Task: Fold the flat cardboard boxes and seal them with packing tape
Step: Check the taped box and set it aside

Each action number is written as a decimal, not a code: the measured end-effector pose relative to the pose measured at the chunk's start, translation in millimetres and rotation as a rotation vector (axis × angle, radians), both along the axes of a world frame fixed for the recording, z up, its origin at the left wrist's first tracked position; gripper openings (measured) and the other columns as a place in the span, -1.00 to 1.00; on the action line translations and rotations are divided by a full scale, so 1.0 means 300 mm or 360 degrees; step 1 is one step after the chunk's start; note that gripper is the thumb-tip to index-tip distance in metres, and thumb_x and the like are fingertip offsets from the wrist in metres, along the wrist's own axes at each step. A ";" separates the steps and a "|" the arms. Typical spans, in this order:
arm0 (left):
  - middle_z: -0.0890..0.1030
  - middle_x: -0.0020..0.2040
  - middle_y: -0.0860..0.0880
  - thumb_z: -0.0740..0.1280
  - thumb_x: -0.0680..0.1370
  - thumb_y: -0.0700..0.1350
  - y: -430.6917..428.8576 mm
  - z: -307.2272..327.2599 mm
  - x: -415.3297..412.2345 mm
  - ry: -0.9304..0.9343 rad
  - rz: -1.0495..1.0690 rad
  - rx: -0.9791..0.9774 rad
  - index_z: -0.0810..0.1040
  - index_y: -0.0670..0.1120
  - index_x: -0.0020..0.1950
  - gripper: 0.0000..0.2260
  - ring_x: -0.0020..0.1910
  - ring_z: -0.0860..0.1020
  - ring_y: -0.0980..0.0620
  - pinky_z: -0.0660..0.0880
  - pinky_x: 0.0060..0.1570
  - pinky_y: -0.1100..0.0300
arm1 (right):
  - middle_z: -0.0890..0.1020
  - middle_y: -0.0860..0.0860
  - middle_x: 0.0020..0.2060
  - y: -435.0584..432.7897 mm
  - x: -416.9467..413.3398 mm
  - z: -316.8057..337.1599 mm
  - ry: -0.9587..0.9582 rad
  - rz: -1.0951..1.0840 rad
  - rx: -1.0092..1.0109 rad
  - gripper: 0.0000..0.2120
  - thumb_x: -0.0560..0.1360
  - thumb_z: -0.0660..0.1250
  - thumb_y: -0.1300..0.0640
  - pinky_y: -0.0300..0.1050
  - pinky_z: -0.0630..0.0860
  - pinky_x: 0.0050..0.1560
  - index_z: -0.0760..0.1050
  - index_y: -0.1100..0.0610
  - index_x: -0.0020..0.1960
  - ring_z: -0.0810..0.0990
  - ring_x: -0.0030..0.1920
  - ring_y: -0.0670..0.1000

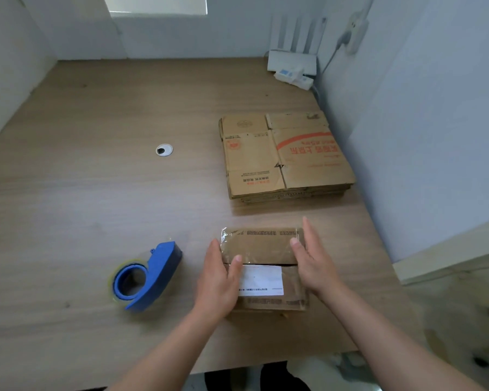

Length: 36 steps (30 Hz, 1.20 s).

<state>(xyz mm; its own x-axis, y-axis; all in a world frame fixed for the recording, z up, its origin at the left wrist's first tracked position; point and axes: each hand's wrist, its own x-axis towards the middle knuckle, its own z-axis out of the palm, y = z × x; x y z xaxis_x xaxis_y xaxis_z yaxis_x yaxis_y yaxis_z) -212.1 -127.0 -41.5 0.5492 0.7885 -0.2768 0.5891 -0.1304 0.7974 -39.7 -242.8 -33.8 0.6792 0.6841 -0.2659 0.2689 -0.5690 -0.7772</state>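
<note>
My left hand (218,280) and right hand (314,266) press flat, fingers straight, against the box (266,248); dispenser (146,277) left of it, stack (285,156) beyond.

Assembled brown cardboard box (266,246), standing near the front edge of the table (96,193), its two top flaps closed with a dark seam running left to right between them. Glossy clear film covers the far flap; a white label (261,279) sits on the near one. Beyond it, apart, lies a stack of flat cardboard boxes (285,156) with red print. Left of the box, a blue tape dispenser (150,275) lies on its side, holding a clear roll.
</note>
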 end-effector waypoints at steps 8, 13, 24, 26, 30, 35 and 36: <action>0.64 -0.17 0.09 0.13 0.65 0.11 0.016 -0.038 0.022 -0.0001 0.0217 0.0148 0.53 0.11 0.20 -0.75 -0.14 0.57 0.00 0.46 -0.16 0.08 | 0.49 -0.11 0.28 0.041 -0.006 -0.047 0.0161 -0.0365 0.0128 -0.61 0.64 0.24 0.05 -0.16 0.33 0.22 0.31 0.03 0.44 0.46 0.28 -0.05; 0.56 -0.33 0.00 0.13 0.66 0.16 0.097 -0.003 0.078 0.0195 0.0695 0.0249 0.57 -0.08 -0.22 -0.56 -0.22 0.54 -0.10 0.37 -0.27 0.08 | 0.59 0.05 -0.04 0.057 0.120 0.014 -0.0498 -0.0132 -0.0329 -0.75 0.50 0.35 -0.10 -0.03 0.40 -0.05 0.47 0.10 -0.10 0.55 0.04 0.14; 0.56 -0.35 0.01 0.18 0.64 0.11 -0.002 -0.027 0.104 -0.0051 0.1005 -0.0302 0.51 -0.08 -0.32 -0.58 -0.26 0.51 -0.05 0.48 -0.14 0.02 | 0.32 -0.06 0.54 0.244 0.139 0.084 -0.0495 0.1123 -0.0641 -0.39 0.63 0.07 -0.26 0.04 0.34 0.38 -0.04 -0.19 0.61 0.35 0.47 0.09; 0.63 -0.26 0.01 0.21 0.56 0.24 0.022 -0.016 0.095 -0.0130 0.1198 -0.0541 0.57 -0.04 -0.30 -0.57 -0.16 0.60 -0.12 0.53 -0.05 0.02 | 0.32 -0.03 0.54 0.254 0.166 0.097 -0.0298 0.1047 -0.0715 -0.42 0.65 0.03 -0.25 0.03 0.31 0.42 0.07 -0.11 0.61 0.34 0.48 0.10; 0.63 -0.10 -0.13 0.17 0.57 0.24 0.012 0.068 0.090 -0.0325 0.1674 -0.1264 0.56 -0.07 -0.12 -0.60 -0.16 0.60 -0.20 0.56 -0.18 -0.05 | 0.49 0.03 0.42 0.253 0.164 0.107 0.0055 0.0676 -0.0636 -0.41 0.65 -0.10 -0.29 0.02 0.35 0.39 0.48 -0.01 0.42 0.44 0.40 0.09; 0.58 -0.25 -0.17 0.21 0.59 -0.10 -0.012 0.252 0.102 -0.0472 0.1366 -0.1620 0.50 -0.15 -0.11 -0.83 -0.17 0.57 -0.19 0.54 0.04 -0.21 | 0.59 0.05 0.31 0.222 0.144 0.173 0.0190 0.0254 -0.0530 -0.22 0.55 -0.18 -0.46 0.11 0.38 0.38 0.60 -0.02 0.27 0.51 0.32 0.12; 0.57 -0.26 -0.14 0.20 0.60 -0.15 -0.004 0.280 0.103 -0.0516 0.1261 -0.1463 0.49 -0.12 -0.07 -0.89 -0.17 0.57 -0.18 0.54 0.04 -0.20 | 0.64 0.04 0.22 0.210 0.155 0.206 0.0275 0.0139 -0.0398 -0.19 0.52 -0.17 -0.49 0.13 0.42 0.33 0.64 0.00 0.17 0.56 0.24 0.10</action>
